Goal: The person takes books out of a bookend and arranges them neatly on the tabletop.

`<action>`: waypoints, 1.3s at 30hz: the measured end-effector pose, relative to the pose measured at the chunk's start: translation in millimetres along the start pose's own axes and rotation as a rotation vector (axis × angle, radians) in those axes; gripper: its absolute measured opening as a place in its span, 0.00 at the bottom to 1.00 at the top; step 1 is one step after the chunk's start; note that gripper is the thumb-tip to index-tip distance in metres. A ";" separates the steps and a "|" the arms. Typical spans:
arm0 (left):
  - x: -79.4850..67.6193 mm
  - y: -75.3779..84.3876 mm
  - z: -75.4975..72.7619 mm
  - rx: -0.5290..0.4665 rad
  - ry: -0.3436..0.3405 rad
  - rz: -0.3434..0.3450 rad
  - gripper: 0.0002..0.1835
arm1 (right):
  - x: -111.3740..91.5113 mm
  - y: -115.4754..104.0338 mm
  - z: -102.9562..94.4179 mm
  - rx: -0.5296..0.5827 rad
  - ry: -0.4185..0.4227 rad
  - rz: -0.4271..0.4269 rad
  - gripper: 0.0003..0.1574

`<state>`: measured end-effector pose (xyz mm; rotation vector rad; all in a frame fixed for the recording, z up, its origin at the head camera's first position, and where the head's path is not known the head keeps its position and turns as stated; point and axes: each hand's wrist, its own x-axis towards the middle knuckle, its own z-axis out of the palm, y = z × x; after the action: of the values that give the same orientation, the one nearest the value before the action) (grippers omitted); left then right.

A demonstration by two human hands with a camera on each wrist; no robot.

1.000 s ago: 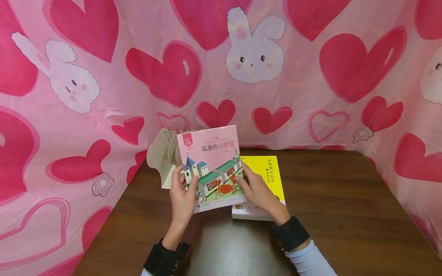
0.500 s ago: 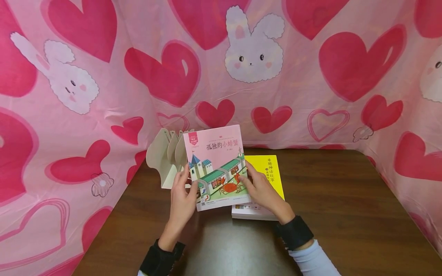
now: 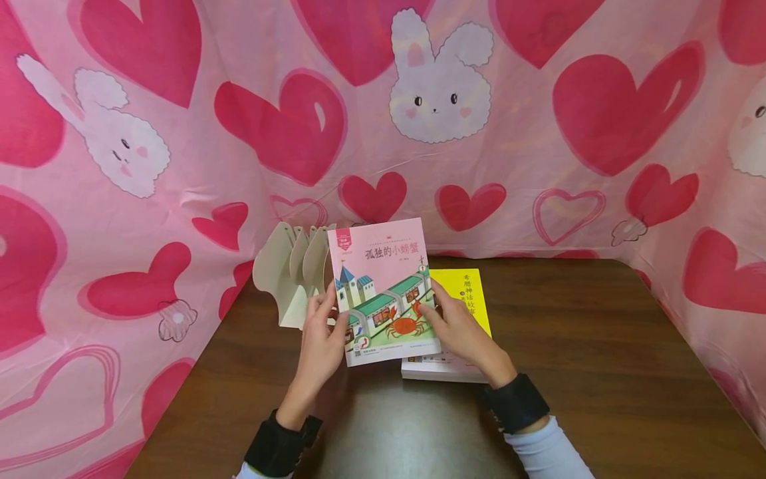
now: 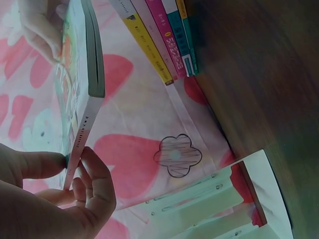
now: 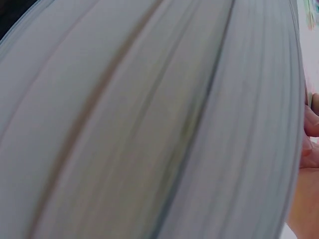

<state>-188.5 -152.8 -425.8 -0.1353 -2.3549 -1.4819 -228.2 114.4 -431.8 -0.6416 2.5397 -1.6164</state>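
Observation:
A pink-covered picture book (image 3: 389, 293), with a red crab and a train on its front, is held up in both hands, tilted with its cover toward the head camera. My left hand (image 3: 322, 342) pinches its left edge, thumb in front. In the left wrist view, the thumb and curled fingers (image 4: 97, 181) grip the book's spine. My right hand (image 3: 463, 326) holds the lower right side, thumb over the cover and fingers hidden behind. Page edges (image 5: 149, 119) fill most of the right wrist view, close up and blurred.
A book with a yellow cover (image 3: 481, 309) lies on top of a stack behind my right hand. Yellow, pink and teal spines (image 4: 172, 45) show in that stack. A cream divided book rack (image 3: 272, 259) stands at the left on the brown table (image 3: 598, 359). Pink heart-patterned cloth (image 3: 383, 159) surrounds the table.
Both hands have carried the picture book a little to the right, so it covers more of the yellow book and less of the rack. The grip is kept.

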 end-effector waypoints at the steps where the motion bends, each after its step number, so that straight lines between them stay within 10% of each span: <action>1: 0.6 0.2 0.7 -0.001 -0.008 0.000 0.36 | -0.1 0.4 -0.7 -0.003 0.003 0.005 0.43; 39: 16.9 -4.6 36.0 0.012 -0.227 -0.051 0.36 | -12.3 18.7 -29.3 -0.100 0.040 0.152 0.38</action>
<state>-214.3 -124.7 -437.9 -0.2547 -2.5624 -1.5483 -230.8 150.8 -437.1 -0.4158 2.6390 -1.4770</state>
